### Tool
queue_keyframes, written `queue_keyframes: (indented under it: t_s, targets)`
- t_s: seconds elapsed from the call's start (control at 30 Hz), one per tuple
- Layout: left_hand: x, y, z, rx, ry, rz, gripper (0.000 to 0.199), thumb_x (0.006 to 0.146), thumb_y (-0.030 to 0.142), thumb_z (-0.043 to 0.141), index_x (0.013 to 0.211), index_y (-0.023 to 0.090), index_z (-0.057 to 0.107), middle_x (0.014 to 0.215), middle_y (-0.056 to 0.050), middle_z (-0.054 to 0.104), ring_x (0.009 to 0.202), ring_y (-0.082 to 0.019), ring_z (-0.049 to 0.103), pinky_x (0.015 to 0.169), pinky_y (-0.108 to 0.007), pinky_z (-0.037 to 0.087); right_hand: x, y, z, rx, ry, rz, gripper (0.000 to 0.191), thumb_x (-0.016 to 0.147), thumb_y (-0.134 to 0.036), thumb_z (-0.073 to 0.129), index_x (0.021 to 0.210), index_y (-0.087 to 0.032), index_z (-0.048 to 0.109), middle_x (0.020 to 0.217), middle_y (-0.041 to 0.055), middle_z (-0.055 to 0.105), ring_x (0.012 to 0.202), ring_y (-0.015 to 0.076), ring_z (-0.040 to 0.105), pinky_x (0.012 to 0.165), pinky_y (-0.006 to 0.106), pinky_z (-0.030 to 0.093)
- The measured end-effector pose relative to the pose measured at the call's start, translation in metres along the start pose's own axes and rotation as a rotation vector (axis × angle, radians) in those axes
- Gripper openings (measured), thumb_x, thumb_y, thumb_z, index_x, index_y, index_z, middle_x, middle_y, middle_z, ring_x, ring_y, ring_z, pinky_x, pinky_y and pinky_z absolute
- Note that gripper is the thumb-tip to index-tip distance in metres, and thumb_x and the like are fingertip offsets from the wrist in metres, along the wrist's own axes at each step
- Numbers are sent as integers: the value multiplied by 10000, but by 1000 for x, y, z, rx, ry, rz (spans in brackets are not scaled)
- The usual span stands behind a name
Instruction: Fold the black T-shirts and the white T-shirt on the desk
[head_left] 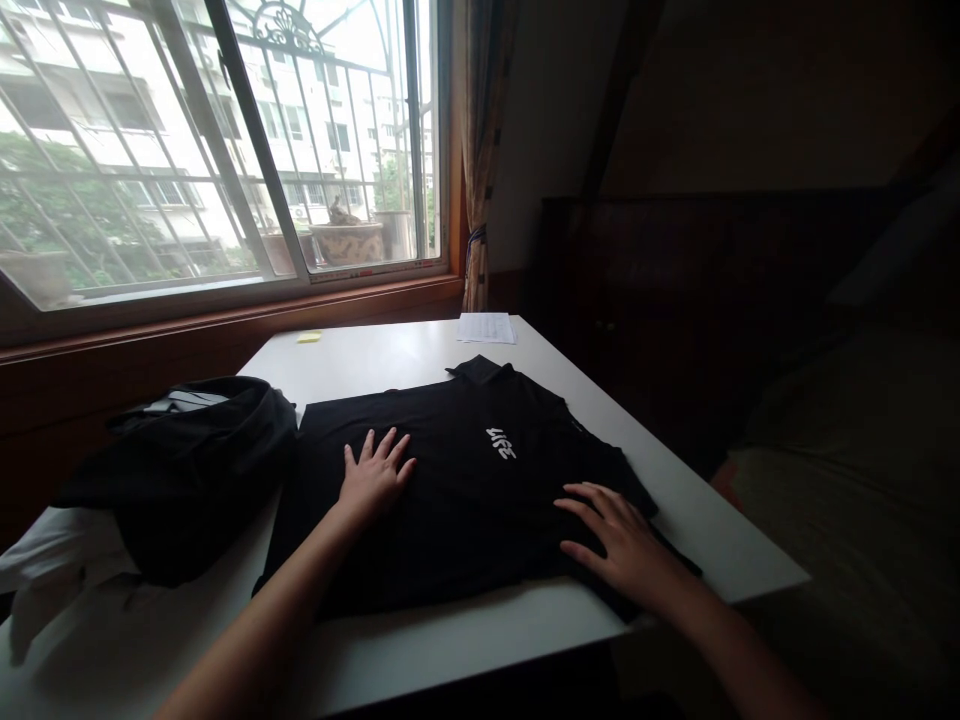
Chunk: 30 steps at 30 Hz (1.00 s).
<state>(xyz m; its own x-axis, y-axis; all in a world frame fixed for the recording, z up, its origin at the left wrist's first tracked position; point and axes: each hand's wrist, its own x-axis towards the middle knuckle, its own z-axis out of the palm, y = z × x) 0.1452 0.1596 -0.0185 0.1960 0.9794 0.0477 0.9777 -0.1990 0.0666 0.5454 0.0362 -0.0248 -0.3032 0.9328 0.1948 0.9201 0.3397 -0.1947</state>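
A black collared shirt (pixel 450 500) lies spread out on the white table (pixel 375 350), its collar toward the far side and its sleeves to the right. White lettering (pixel 501 444) marks its chest. Flat on the shirt's left part rests my left hand (pixel 375 475), fingers spread. My right hand (pixel 611 535) is over the sleeve area at the right, fingers apart and slightly bent; whether it presses on the cloth I cannot tell. Neither hand grips anything.
To the left, a heap of black clothing (pixel 202 470) lies at the table edge, with white cloth (pixel 67 560) under it. Paper sheets (pixel 486 328) and a yellow note (pixel 309 337) are at the far side. A barred window (pixel 225 150) and a curtain (pixel 480 150) stand behind.
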Motion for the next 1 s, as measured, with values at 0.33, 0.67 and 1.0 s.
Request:
queue_keyframes:
  t_s: [0.33, 0.67, 1.0]
  targets:
    - [37, -29, 1, 2, -5, 35, 561, 1029, 544, 302, 1559, 362, 289, 1657, -1, 213, 1523, -379, 121, 1124, -747, 142, 41, 1, -5, 95, 47, -114, 462, 927, -497, 598, 1344, -303, 558, 1413, 85, 511, 1353, 286, 418, 1129, 500, 374]
    - [-1, -65, 3, -117, 248, 361, 456, 1004, 421, 496, 1442, 296, 478, 1495, -75, 497, 1439, -322, 339, 1142, -611, 296, -3, -7, -36, 206, -79, -155, 124, 891, -318, 664, 994, -248, 673, 1149, 69, 612, 1100, 248, 560, 969, 410, 470]
    - [-83, 43, -46, -281, -58, 775, 162, 896, 373, 695, 1007, 266, 644, 981, -5, 640, 927, -190, 565, 859, -317, 480, -19, -39, -52, 161, -220, -137, 95, 834, -252, 709, 915, -240, 661, 1042, 42, 635, 1014, 236, 558, 898, 388, 437]
